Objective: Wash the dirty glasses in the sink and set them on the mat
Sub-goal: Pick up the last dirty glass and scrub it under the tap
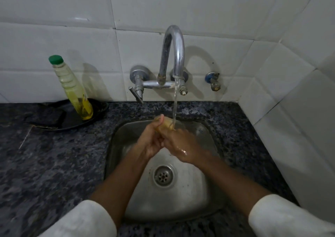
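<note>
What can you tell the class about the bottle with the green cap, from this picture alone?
The bottle is clear ribbed plastic with a green screw cap, shut. Yellowish liquid fills the lower part; the upper part looks pale. It stands tilted, cap toward the left, base on a dark round tray on the granite counter, left of the tap, close to the tiled wall. Neither hand touches it.

White glossy wall tiles (pixel 181 10) meet in a corner above a dark speckled granite counter (pixel 54 164).
</note>
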`<act>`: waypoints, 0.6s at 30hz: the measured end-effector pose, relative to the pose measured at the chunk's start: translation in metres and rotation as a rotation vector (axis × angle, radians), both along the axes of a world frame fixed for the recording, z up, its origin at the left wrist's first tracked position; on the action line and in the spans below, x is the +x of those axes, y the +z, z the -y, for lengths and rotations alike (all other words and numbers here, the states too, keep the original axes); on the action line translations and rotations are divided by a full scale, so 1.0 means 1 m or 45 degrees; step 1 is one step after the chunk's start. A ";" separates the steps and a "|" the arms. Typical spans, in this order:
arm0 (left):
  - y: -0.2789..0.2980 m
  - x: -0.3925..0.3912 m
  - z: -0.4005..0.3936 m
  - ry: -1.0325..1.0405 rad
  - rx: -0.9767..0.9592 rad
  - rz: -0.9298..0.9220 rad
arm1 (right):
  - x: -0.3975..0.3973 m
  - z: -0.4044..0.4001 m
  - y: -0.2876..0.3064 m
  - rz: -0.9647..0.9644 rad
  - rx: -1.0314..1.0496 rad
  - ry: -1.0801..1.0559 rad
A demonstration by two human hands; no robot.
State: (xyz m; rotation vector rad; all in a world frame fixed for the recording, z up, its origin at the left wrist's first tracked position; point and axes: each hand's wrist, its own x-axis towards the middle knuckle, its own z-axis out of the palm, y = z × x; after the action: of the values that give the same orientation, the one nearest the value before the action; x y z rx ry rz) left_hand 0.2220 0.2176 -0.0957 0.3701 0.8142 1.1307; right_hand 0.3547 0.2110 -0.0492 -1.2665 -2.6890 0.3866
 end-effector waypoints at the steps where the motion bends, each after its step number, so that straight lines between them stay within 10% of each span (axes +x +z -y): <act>1: 0.001 -0.001 0.000 -0.049 -0.039 -0.083 | 0.007 -0.003 -0.004 0.144 0.066 0.017; 7: -0.003 0.015 0.013 0.192 0.014 0.257 | -0.025 -0.006 -0.011 -0.968 -0.238 -0.417; 11: 0.008 0.006 0.006 0.081 -0.069 0.070 | 0.002 -0.001 -0.004 0.173 0.177 0.052; 13: 0.010 0.009 0.011 0.025 -0.126 0.057 | 0.003 -0.002 0.001 0.246 0.175 0.028; 18: -0.012 0.019 0.014 0.142 0.087 0.404 | -0.033 0.008 -0.004 -1.049 -0.122 -0.595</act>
State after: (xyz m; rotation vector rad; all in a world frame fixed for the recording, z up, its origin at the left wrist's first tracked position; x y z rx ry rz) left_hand 0.2413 0.2033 -0.1075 0.1954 0.5227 1.2851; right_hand 0.3217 0.2031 -0.0532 -1.3191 -1.6629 0.7656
